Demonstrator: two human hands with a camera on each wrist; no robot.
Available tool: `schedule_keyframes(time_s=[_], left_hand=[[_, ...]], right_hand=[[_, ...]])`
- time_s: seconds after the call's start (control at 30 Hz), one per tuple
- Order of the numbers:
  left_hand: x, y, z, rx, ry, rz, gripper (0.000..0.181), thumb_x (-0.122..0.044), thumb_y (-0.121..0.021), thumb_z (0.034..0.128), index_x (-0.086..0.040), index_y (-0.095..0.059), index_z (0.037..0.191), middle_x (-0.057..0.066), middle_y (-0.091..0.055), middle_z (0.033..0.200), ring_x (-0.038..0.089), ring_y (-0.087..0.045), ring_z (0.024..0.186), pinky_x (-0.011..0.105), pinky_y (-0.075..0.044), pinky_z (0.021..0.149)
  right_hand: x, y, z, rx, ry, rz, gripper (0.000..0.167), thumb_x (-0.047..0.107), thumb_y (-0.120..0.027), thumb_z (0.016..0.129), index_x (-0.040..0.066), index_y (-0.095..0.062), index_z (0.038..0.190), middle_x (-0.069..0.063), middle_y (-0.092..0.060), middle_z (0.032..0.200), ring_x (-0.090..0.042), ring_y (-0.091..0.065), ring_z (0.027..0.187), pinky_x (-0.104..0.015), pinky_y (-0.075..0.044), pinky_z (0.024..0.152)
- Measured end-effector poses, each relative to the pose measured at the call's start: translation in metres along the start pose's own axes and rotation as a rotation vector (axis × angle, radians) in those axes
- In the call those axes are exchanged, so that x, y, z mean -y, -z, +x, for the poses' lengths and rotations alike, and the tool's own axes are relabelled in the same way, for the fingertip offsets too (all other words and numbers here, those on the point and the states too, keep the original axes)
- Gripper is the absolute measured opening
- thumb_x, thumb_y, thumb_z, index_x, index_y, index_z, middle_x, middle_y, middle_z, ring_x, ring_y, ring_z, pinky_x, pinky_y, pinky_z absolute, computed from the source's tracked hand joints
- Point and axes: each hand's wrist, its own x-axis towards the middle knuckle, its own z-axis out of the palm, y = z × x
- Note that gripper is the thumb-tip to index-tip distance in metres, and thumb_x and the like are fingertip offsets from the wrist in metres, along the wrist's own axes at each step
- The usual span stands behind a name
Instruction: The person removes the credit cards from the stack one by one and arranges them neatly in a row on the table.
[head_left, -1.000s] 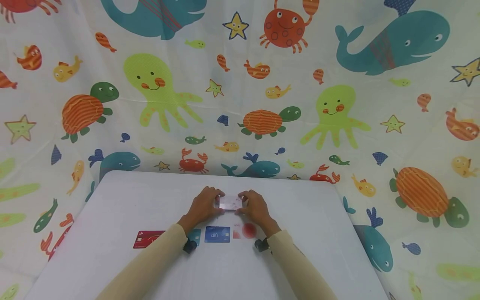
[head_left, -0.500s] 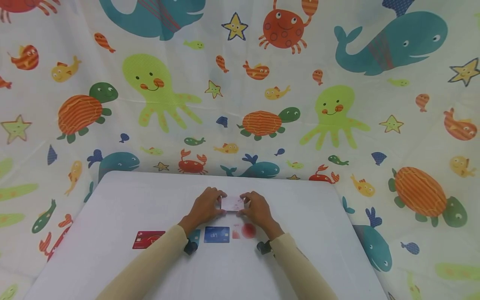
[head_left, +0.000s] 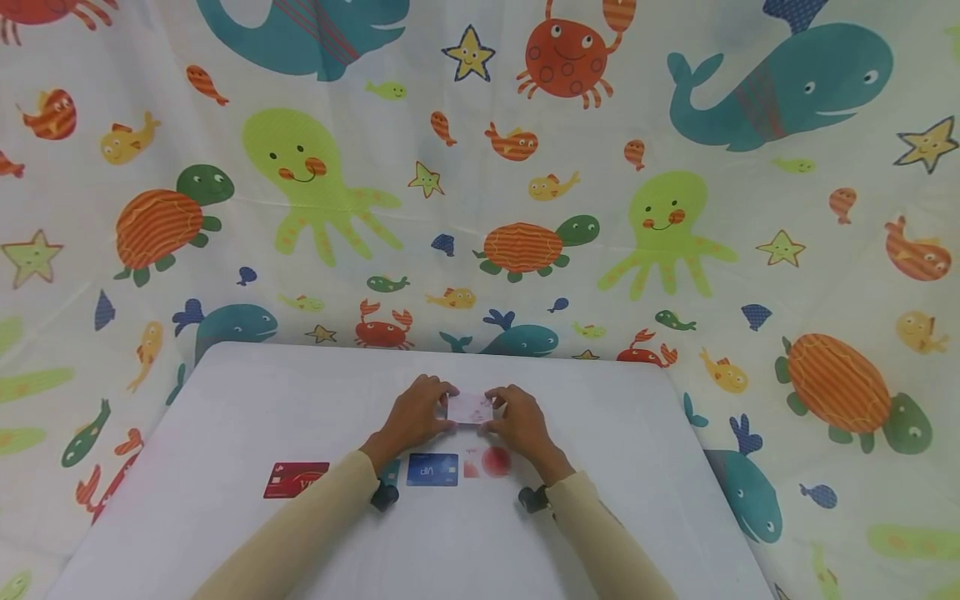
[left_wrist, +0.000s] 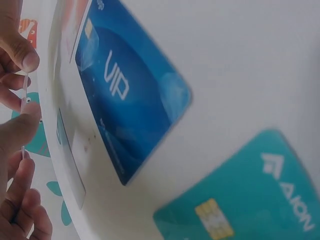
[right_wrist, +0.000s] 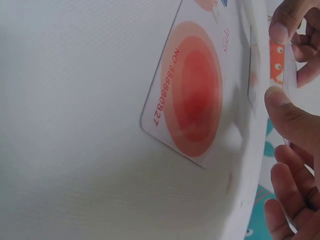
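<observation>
A pale, pinkish-white card (head_left: 470, 408) is held between both hands above the far half of the table. My left hand (head_left: 418, 412) pinches its left end between thumb and fingers. At the opposite end, my right hand (head_left: 521, 421) pinches it the same way. From the left wrist the held card (left_wrist: 25, 85) shows only as a thin edge. Nearer the body lie a blue VIP card (head_left: 432, 470) and a white card with a red circle (head_left: 496, 462). A teal AION card (left_wrist: 245, 190) is partly covered by the left wrist in the head view.
A red card (head_left: 294, 481) lies at the left end of the row, partly behind the left sleeve. Another flat card (left_wrist: 72, 160) rests on the table beyond the blue one. Behind the white table (head_left: 637, 517) hangs a sea-animal curtain (head_left: 465, 200).
Both hands have shifted slightly to the right and a little nearer, carrying the pale card with them. The cards in the row have stayed in place.
</observation>
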Motion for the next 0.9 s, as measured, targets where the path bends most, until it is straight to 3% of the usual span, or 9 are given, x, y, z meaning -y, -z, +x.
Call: schedule_keyframes(time_s=[0.9], left_hand=[[-0.009, -0.003, 0.002, 0.009, -0.024, 0.016, 0.054, -0.034, -0.094, 0.0804, -0.022, -0.074, 0.129, -0.007, -0.067, 0.099, 0.011, -0.057, 0.098, 0.037, -0.061, 0.098]], right_hand=[[-0.005, 0.011, -0.012, -0.017, 0.024, 0.024, 0.05, 0.026, -0.091, 0.086, 0.021, -0.072, 0.132, 0.002, -0.07, 0.107, -0.013, -0.061, 0.087, -0.026, -0.06, 0.083]])
